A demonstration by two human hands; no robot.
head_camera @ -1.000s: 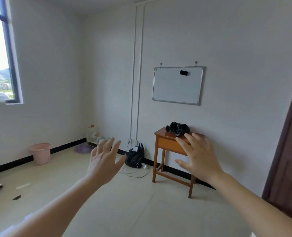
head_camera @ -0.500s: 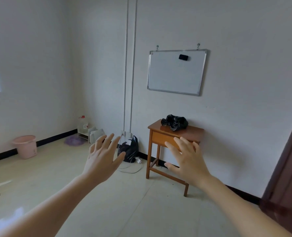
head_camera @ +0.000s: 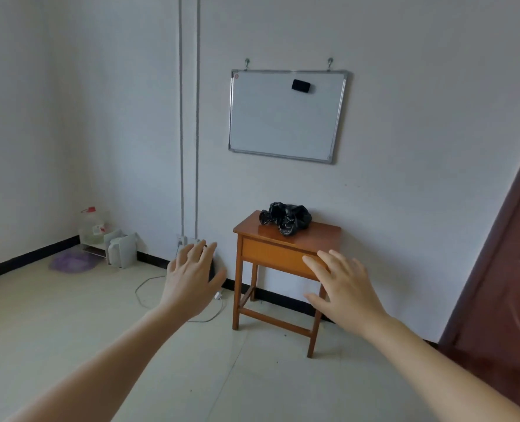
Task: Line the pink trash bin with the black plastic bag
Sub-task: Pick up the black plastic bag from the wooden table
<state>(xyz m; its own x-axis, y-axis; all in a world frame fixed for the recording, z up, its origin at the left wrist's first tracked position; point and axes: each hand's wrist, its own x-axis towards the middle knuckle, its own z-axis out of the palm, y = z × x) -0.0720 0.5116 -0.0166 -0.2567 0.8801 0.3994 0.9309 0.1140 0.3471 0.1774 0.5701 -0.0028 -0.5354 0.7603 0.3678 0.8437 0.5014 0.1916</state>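
A crumpled black plastic bag (head_camera: pixel 286 218) lies on top of a small wooden table (head_camera: pixel 319 236) against the far wall. My left hand (head_camera: pixel 190 280) is raised in front of me, fingers spread, holding nothing, left of the table. My right hand (head_camera: pixel 345 289) is also raised and open, in front of the table's drawer panel and well short of the bag. The pink trash bin is out of view.
A whiteboard (head_camera: pixel 286 115) hangs above the table. In the left corner stand a clear water jug (head_camera: pixel 91 226), a white rack (head_camera: pixel 121 249) and a purple mat (head_camera: pixel 71 261). A white cable (head_camera: pixel 149 287) loops on the floor. A dark door (head_camera: pixel 502 293) is at the right.
The view has turned right and moved closer to the table. The pink bin and the window have left the frame on the left. Both hands stay raised and open.
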